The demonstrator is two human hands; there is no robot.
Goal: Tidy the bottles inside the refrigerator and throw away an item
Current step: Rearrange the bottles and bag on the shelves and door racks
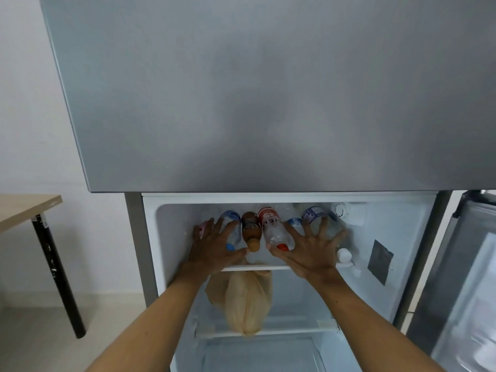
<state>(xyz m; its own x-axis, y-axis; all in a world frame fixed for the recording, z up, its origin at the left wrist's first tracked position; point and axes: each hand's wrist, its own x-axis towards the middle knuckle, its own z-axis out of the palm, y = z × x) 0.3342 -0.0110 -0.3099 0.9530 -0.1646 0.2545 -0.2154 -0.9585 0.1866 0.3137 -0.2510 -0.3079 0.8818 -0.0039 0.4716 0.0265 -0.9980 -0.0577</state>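
Two hands (218, 248), about seven bottles (273, 229), one bag (247, 302), one table (24, 208)

Bottles (271, 229) crowd the upper shelf (255, 268); the bag (244, 304) fills space below.

The white top shelf (257, 267) inside the fridge holds a row of plastic bottles lying on their sides, caps facing out. There is a clear bottle with a blue cap (233, 234), a brown bottle with a tan cap (250, 232), a clear bottle with a red cap and red label (274, 229), and a white-capped bottle (343, 254) at the right end. On the lower white shelf (295, 332) sits a tan plastic bag (245, 304).
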